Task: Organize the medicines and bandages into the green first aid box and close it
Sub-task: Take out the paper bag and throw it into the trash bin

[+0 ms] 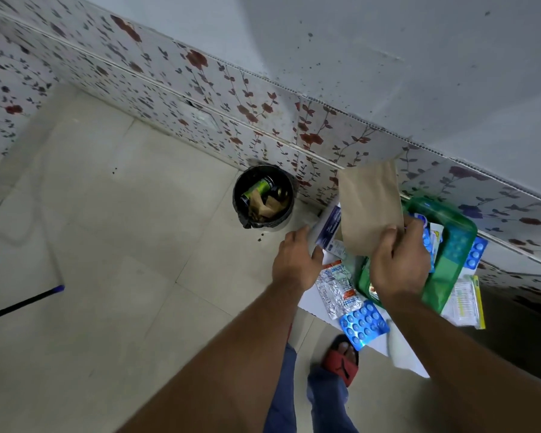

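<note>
The green first aid box [450, 276] stands open on a white table [313, 303] at the right, with blue blister packs inside. My right hand [398, 267] pinches a brown paper bag [369, 207] and lifts it upright above the box. My left hand [297, 260] grips a white and purple medicine carton [328, 228] at the table's left edge. A blue blister pack [364, 323] and silver pill strips [336, 289] lie on the table in front of the box. Another blue blister pack [477, 253] sticks out behind it.
A black waste bin [263, 196] holding a green can and brown paper stands on the tiled floor by the flowered wall. A yellow-edged leaflet [467, 303] lies right of the box. A dark stick [22, 304] lies at the left. My foot in a red sandal [342, 359] is below the table.
</note>
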